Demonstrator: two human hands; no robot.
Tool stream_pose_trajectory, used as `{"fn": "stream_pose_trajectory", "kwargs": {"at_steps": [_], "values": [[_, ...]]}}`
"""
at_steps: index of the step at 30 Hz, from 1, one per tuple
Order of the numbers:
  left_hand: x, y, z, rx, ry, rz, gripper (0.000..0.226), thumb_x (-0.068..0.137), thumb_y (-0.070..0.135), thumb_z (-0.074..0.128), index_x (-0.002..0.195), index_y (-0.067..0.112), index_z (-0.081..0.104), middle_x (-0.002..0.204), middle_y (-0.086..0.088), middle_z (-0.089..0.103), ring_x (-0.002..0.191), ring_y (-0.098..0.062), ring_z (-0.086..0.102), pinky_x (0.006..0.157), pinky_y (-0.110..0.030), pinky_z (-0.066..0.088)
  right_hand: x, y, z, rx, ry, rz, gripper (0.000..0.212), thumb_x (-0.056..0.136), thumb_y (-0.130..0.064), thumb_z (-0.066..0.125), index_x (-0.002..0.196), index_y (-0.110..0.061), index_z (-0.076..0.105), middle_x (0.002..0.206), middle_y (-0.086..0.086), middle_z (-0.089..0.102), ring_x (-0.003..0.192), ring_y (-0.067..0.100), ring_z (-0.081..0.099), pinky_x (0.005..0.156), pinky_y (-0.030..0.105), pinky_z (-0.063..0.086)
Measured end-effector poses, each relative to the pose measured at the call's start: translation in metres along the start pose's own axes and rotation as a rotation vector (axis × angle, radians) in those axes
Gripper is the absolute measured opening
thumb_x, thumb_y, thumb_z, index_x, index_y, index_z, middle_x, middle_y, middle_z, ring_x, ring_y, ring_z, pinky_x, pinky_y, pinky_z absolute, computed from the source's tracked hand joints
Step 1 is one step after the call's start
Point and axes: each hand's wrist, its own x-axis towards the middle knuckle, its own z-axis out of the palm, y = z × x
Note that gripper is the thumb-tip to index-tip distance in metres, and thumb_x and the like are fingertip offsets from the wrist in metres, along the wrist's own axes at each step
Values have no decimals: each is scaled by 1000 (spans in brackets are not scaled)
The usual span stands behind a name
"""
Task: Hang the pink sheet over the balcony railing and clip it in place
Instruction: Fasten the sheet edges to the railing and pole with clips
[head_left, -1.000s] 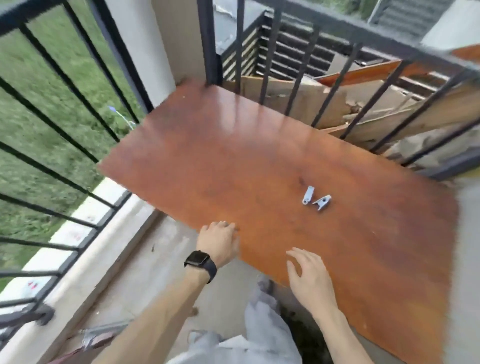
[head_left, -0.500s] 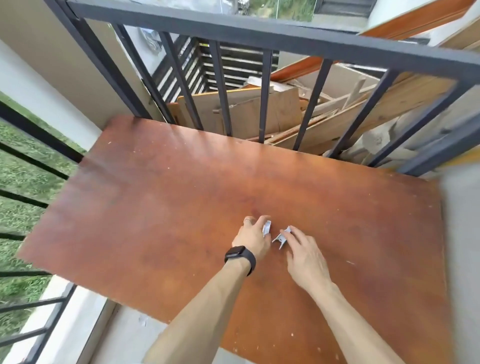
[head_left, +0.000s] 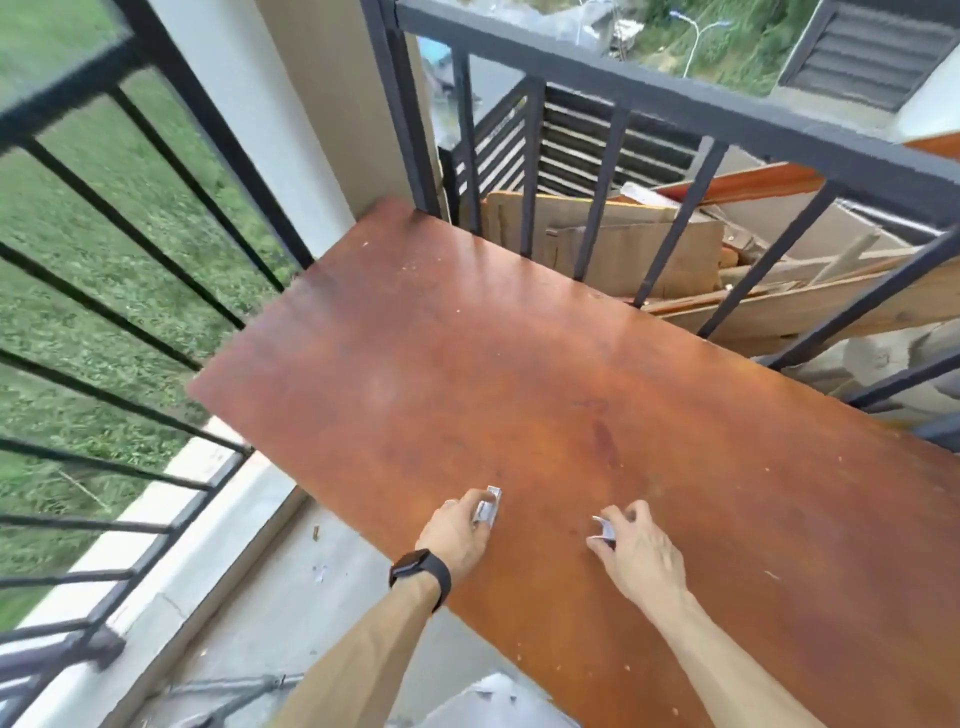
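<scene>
Two small pale blue clips are in my hands above the brown table (head_left: 519, 364). My left hand (head_left: 460, 530), with a black watch on the wrist, pinches one clip (head_left: 488, 509) in its fingertips. My right hand (head_left: 634, 551) grips the other clip (head_left: 602, 530) between thumb and fingers. The dark balcony railing (head_left: 675, 104) runs along the far side of the table and down the left side. No pink sheet is in view.
Behind the far railing lie stacked cardboard and wood boards (head_left: 649, 249). A cream pillar (head_left: 249, 104) stands at the corner. Grass (head_left: 78, 260) lies far below the left railing. The concrete floor (head_left: 260, 597) runs between table and left railing.
Both hands reached to the two clips on the table and picked them up, one each. They have now drawn apart and back toward the table's near edge. The view swung left.
</scene>
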Motion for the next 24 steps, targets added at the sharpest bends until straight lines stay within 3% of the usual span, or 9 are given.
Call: {"fn": "stream_pose_trajectory", "kwargs": {"at_steps": [3, 7, 11, 13, 17, 20, 22, 24], "values": [[-38, -57, -39, -137, 106, -51, 37, 94, 18, 47, 127, 33, 57, 106, -8, 63, 96, -27, 61, 80, -29, 48, -29, -54, 3, 166, -57, -82, 35, 90, -58, 59, 115, -34, 58, 103, -9, 46, 93, 25, 65, 74, 34, 48], [-122, -140, -82, -297, 315, -135, 34, 96, 11, 43, 120, 29, 60, 104, -7, 67, 78, -22, 59, 70, -28, 44, -92, -158, 20, 347, -94, -293, 20, 86, -53, 67, 98, -42, 56, 91, -14, 52, 89, 14, 58, 74, 29, 38], [-267, -179, -147, -457, 545, -257, 31, 96, 10, 45, 109, 30, 64, 103, -9, 61, 91, -29, 61, 83, -36, 49, -198, -271, -26, 448, -207, -528, 21, 85, -44, 74, 90, -34, 57, 79, -13, 62, 72, -3, 55, 65, 14, 36], [-320, -219, -156, -509, 688, -331, 32, 96, 10, 45, 100, 34, 65, 101, -4, 57, 93, -23, 58, 88, -34, 46, -233, -329, -21, 482, -307, -659, 19, 87, -44, 72, 92, -32, 58, 74, -12, 65, 69, -5, 59, 62, 9, 38], [-436, -279, -156, -674, 980, -530, 38, 90, 3, 46, 84, 33, 69, 93, 8, 60, 87, -9, 57, 78, -13, 39, -310, -425, -6, 420, -475, -950, 20, 92, -45, 63, 106, -32, 60, 85, -8, 69, 72, 1, 66, 60, 10, 43], [-535, -288, -150, -828, 1210, -608, 34, 92, 0, 49, 87, 23, 74, 92, 8, 69, 88, -7, 59, 77, -13, 40, -377, -475, -14, 340, -614, -1179, 12, 90, -44, 65, 98, -38, 59, 80, -9, 71, 73, 2, 68, 66, 22, 48], [-593, -290, -128, -911, 1409, -684, 31, 93, 5, 55, 85, 28, 74, 86, 17, 71, 78, -4, 63, 70, -13, 45, -422, -497, -12, 269, -728, -1312, 18, 87, -43, 71, 98, -35, 60, 79, -11, 73, 77, 3, 69, 72, 29, 54], [-646, -292, -100, -988, 1611, -780, 26, 94, 16, 60, 84, 36, 74, 87, 17, 72, 78, -6, 66, 72, -21, 51, -471, -515, -6, 213, -832, -1450, 24, 79, -51, 73, 94, -38, 60, 79, -16, 73, 77, -1, 68, 69, 26, 57]]}}
